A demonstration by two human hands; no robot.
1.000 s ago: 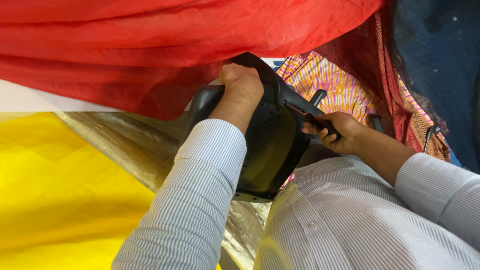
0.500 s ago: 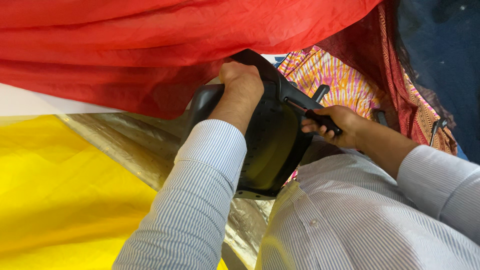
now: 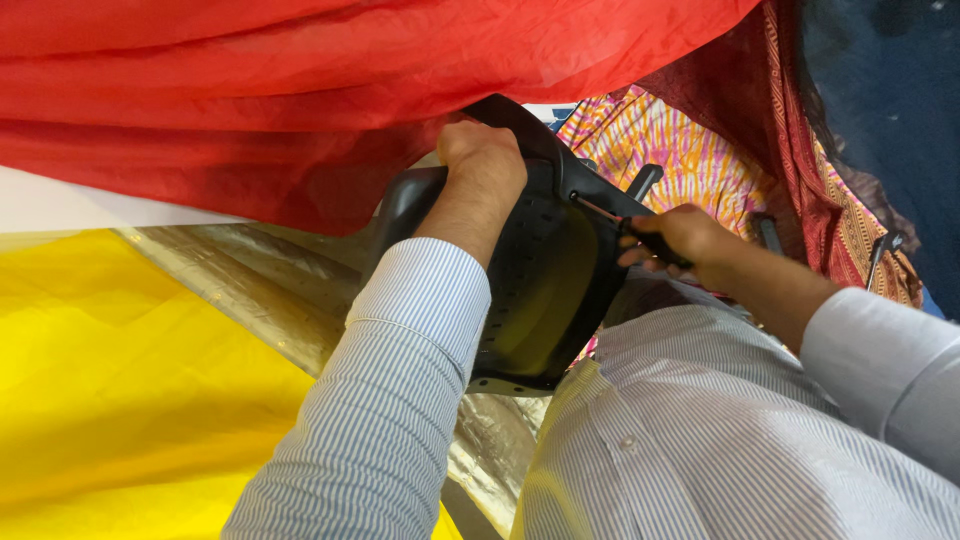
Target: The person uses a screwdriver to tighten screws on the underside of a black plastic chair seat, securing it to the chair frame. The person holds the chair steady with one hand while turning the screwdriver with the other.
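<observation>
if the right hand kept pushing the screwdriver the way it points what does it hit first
The right hand aims the screwdriver up-left; its tip already seems to meet the edge of the black plastic shell, though depth is unclear.

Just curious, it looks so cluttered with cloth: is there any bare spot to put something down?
Little. The flat yellow cloth at lower left is the widest open patch, bordered by the gold fabric and a white strip under the red cloth. The middle is crowded: left hand on the black plastic shell, right hand with a screwdriver.
</observation>
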